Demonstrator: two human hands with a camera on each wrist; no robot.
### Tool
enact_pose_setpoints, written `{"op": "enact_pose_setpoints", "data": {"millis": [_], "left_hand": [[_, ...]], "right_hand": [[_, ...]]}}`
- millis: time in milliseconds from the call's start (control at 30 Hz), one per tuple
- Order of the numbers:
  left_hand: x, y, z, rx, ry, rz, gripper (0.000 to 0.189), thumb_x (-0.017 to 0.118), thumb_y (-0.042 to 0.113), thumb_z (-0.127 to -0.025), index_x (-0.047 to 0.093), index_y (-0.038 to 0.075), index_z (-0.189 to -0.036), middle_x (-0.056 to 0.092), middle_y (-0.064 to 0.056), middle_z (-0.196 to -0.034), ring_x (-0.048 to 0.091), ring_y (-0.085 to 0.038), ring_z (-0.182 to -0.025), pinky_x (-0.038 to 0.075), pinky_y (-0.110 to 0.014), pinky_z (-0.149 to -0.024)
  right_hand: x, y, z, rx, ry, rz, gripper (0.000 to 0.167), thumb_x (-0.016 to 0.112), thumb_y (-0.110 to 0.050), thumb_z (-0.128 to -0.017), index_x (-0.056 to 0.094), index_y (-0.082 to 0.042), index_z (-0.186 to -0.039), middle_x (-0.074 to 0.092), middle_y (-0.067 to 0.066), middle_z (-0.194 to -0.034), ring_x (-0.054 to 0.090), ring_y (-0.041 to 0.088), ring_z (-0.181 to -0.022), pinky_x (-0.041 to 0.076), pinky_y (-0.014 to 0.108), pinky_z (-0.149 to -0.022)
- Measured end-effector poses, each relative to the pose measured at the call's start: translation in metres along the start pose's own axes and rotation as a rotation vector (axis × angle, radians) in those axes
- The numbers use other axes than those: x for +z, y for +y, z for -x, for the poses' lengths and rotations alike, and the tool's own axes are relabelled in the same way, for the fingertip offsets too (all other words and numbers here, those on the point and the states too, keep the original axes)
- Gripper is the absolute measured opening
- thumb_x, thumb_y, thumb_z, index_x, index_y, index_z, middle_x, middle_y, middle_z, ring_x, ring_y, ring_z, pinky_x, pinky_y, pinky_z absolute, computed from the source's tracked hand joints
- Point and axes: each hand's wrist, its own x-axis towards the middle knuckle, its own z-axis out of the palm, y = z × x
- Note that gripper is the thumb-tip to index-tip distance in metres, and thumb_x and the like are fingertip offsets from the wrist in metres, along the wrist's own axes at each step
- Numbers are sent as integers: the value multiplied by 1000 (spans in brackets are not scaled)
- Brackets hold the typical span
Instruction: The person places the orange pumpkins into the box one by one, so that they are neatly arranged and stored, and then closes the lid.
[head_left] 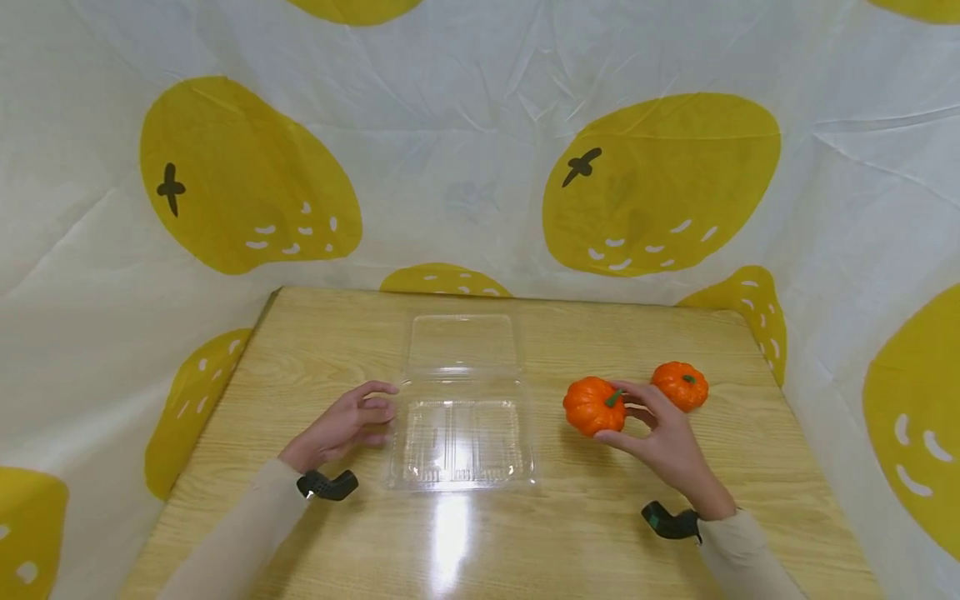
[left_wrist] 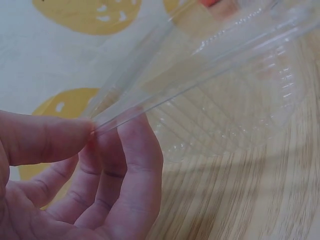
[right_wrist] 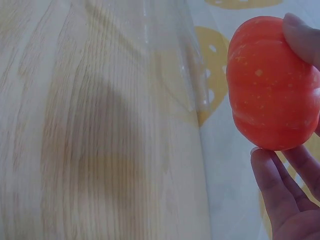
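A clear plastic clamshell container lies with its lid folded back toward the far side. At its left edge, my left hand pinches the rim between thumb and fingers, as the left wrist view shows up close. My right hand grips a small orange toy pumpkin with a green stem, to the right of the container. Thumb and fingertips hold opposite sides of this pumpkin in the right wrist view, where a shadow falls on the wood. Just beyond the right hand sits a second orange pumpkin.
Everything is on a light wood-grain table. A white cloth printed with large yellow fruit hangs behind the table and along both sides. Each wrist wears a black camera band.
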Motion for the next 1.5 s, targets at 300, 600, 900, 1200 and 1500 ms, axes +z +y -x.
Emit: {"op": "enact_pose_setpoints", "data": {"millis": [300,600,900,1200,1500], "left_hand": [[6,5,-8,-19,1,9,51,60,16,-105,38,-2,-147,60,-3,-109,62,-14,-98,61,-34,-86],[14,6,-15,-4,-5,50,47,60,13,-105,40,-3,-144,63,-2,-105,65,-14,-94,63,-33,-83],[22,7,-18,10,-10,50,47,61,11,-104,40,-4,-144,65,1,-102,66,-12,-93,63,-32,-83],[27,5,-23,5,3,55,46,62,10,-103,42,-3,-143,65,-2,-104,66,-14,-94,63,-33,-83],[36,6,-29,14,-24,69,40,61,10,-103,46,1,-139,65,-1,-104,66,-14,-95,63,-33,-83]], "right_hand": [[11,-9,-12,-19,-16,-24,71,90,-7,-77,60,-14,-141,60,7,-132,56,-8,-113,51,6,-94],[24,-18,-24,-37,-36,-61,70,90,-7,-78,60,-13,-141,60,7,-134,56,-4,-114,51,8,-96],[40,-28,-30,-44,-45,-94,70,92,-10,-77,61,-14,-140,62,6,-133,58,-1,-114,54,10,-95],[60,-26,-33,-54,-44,-89,69,91,-14,-78,62,-17,-140,63,6,-131,60,7,-113,55,12,-95],[79,-31,-34,-41,-64,-98,69,92,-18,-77,62,-18,-139,63,7,-130,63,22,-115,58,19,-95]]}}
